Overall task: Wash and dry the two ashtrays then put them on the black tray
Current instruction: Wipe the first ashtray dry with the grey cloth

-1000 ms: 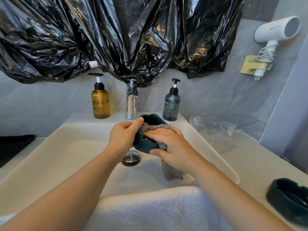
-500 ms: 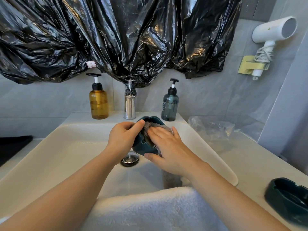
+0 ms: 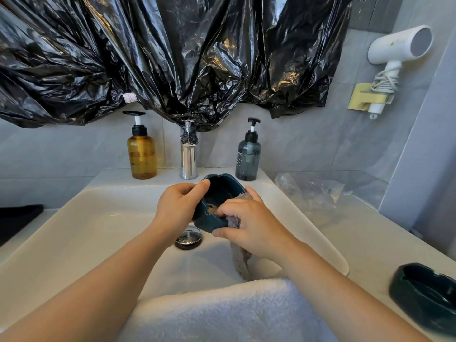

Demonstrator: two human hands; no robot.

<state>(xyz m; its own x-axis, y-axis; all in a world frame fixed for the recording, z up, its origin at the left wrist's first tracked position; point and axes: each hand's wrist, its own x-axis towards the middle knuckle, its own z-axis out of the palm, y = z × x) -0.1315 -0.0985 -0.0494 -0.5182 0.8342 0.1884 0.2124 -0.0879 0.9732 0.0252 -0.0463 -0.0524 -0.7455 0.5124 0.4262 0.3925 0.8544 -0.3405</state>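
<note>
Fingers of the right hand (image 3: 249, 223) press a grey cloth (image 3: 240, 260) into the bowl of a dark teal ashtray (image 3: 217, 203), thumb hooked under its near wall, so that this grip is closed on the cloth and bears on the ashtray through it. The left hand (image 3: 177, 206) is wrapped round the ashtray's left side with the thumb over the rim, holding it tilted toward the person above the white sink (image 3: 81, 218), just over the drain (image 3: 188, 240). The loose end of the cloth hangs from under the right palm into the basin.

No water shows at the chrome faucet (image 3: 188, 159), so I judge the step in hand to be wiping this first ashtray, likely drying rather than scrubbing, though the cloth's wetness cannot be told. The second ashtray (image 3: 427, 294) sits on the bench at the far right, well apart from the sink. A dark flat shape at the left edge may be the black tray (image 3: 17, 218), too cropped to be sure.

Next, the wipe probably needs to reach the rim notches and the outer wall, which calls for turning the ashtray in the left hand without loosening it over the hard basin. A white towel (image 3: 222, 312) lies over the near edge.
</note>
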